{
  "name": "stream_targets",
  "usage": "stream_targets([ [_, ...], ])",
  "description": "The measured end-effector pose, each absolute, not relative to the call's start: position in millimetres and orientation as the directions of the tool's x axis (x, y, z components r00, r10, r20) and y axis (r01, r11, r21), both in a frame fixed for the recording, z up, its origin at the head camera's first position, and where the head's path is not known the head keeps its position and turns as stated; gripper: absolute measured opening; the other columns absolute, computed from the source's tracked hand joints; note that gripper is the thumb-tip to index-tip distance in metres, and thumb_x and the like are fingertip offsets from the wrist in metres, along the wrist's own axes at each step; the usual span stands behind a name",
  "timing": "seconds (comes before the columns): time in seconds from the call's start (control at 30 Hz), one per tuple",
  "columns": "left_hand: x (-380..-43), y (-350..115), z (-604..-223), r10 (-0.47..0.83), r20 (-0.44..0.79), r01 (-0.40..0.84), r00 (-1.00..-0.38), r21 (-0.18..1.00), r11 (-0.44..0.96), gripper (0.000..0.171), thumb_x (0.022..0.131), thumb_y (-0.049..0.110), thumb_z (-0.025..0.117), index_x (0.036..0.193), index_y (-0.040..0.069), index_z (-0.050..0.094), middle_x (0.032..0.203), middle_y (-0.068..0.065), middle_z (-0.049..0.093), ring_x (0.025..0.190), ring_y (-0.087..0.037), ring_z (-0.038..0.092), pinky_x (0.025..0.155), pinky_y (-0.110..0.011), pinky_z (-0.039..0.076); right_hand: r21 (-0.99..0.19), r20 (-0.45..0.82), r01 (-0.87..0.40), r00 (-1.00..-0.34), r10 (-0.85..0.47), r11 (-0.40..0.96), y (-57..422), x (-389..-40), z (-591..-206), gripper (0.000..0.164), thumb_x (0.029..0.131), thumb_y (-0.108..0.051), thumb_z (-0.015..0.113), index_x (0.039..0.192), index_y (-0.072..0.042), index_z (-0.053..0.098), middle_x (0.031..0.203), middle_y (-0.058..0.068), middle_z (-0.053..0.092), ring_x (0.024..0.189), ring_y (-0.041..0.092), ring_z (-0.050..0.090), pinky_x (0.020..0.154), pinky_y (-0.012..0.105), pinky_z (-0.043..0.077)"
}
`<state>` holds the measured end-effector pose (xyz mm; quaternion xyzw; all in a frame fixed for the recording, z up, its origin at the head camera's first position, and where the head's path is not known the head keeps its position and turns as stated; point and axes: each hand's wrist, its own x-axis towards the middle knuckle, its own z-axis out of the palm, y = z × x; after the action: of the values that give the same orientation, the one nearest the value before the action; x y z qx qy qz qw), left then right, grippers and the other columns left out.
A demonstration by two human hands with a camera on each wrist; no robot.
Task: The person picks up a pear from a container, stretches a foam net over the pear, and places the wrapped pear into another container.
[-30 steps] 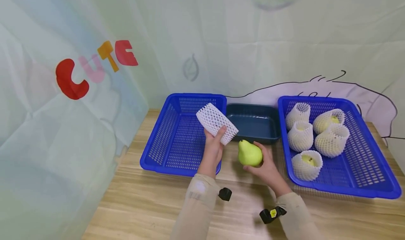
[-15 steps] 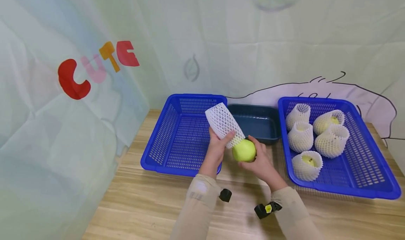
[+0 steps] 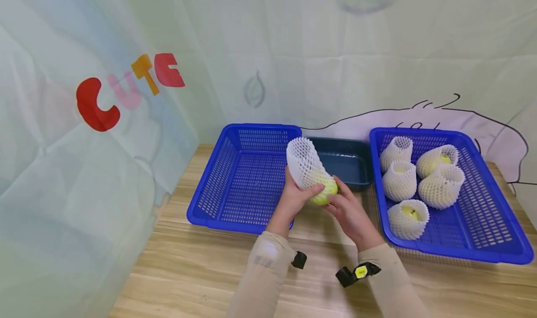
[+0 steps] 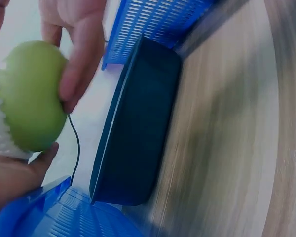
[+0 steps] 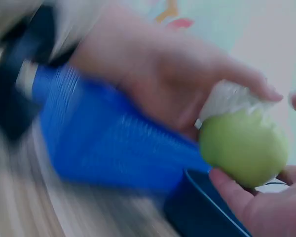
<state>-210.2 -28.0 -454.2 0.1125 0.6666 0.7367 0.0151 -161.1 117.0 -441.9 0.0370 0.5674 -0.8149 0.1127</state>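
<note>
Over the table's middle, a yellow-green pear (image 3: 330, 194) sits partly inside a white foam net sleeve (image 3: 303, 162). My left hand (image 3: 292, 199) grips the sleeve around the fruit, its thumb lying across the mesh. From the other side, my right hand (image 3: 351, 215) holds the pear's rounded end between thumb and fingers. That end is bare in the left wrist view, where the pear (image 4: 34, 98) bulges out of the net. Blurred in the right wrist view, the pear (image 5: 244, 145) shows the sleeve's edge behind it. Its stem end is hidden in the mesh.
A blue basket (image 3: 243, 224) with nothing visible in it stands left. Behind the hands is a dark green tray (image 3: 341, 157). On the right, another blue basket (image 3: 461, 252) holds several net-wrapped pears (image 3: 409, 219). A printed curtain (image 3: 293, 75) backs the wooden table (image 3: 201, 276).
My right hand has brought the pear leftward to the sleeve, and the fruit has gone into its lower opening. My left hand has shifted slightly right, tilting the sleeve more upright.
</note>
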Motion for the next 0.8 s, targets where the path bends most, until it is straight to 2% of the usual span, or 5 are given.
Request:
stream_targets([
  [0.1,-208.0,-28.3,-452.7,0.226,0.155,0.157,-0.962,0.988,-0.012,0.098,0.069,0.005,0.078,0.143,0.012,0.013,0.137,-0.011,0.036,0.121,-0.023,0.041,0.104,-0.035,0.031,-0.821,-0.223,0.270,-0.963,-0.153,-0.504,117.3,-161.9,-439.0,0.043,0.100,-0.020,0.034,0.141,-0.011,0.024,0.122,0.004,0.047,0.099,0.014,0.055,0.086,0.027,0.046],
  [0.27,-207.5,-28.3,-453.8,0.312,0.201,0.226,-0.929,0.973,0.047,0.105,0.065,0.004,0.081,0.143,0.009,0.012,0.140,-0.010,0.032,0.124,-0.021,0.037,0.105,-0.035,0.028,-0.773,-0.284,0.283,-0.955,-0.088,-0.567,115.6,-163.7,-435.8,0.024,0.099,-0.027,0.042,0.122,-0.020,0.039,0.098,-0.004,0.058,0.083,0.011,0.056,0.075,0.024,0.046],
  [0.5,-206.7,-26.7,-454.1,0.355,0.221,0.254,-0.908,0.966,0.049,0.118,0.061,0.000,0.083,0.145,0.012,0.002,0.141,-0.011,0.029,0.126,-0.019,0.034,0.107,-0.031,0.026,-0.681,-0.273,0.261,-0.957,-0.094,-0.684,119.4,-164.0,-434.6,0.018,0.099,-0.024,0.041,0.116,-0.020,0.043,0.094,-0.004,0.060,0.081,0.010,0.054,0.064,0.019,0.046],
  [0.67,-208.4,-25.2,-455.7,0.347,0.267,0.297,-0.899,0.954,0.034,0.119,0.057,-0.005,0.084,0.142,0.008,0.001,0.139,-0.013,0.030,0.125,-0.021,0.034,0.107,-0.030,0.026,-0.563,-0.242,0.273,-0.957,-0.160,-0.780,122.5,-165.1,-432.8,0.023,0.098,-0.027,0.043,0.104,-0.015,0.062,0.100,0.000,0.061,0.092,0.012,0.054,0.073,0.020,0.048],
  [0.8,-210.5,-25.3,-455.3,0.348,0.274,0.293,-0.896,0.956,0.002,0.115,0.057,-0.007,0.083,0.143,0.008,0.008,0.138,-0.013,0.033,0.123,-0.021,0.037,0.107,-0.031,0.025,-0.460,-0.266,0.290,-0.947,-0.182,-0.839,121.4,-165.4,-431.5,0.026,0.096,-0.030,0.046,0.100,-0.012,0.066,0.102,0.003,0.061,0.092,0.013,0.057,0.078,0.023,0.049],
])
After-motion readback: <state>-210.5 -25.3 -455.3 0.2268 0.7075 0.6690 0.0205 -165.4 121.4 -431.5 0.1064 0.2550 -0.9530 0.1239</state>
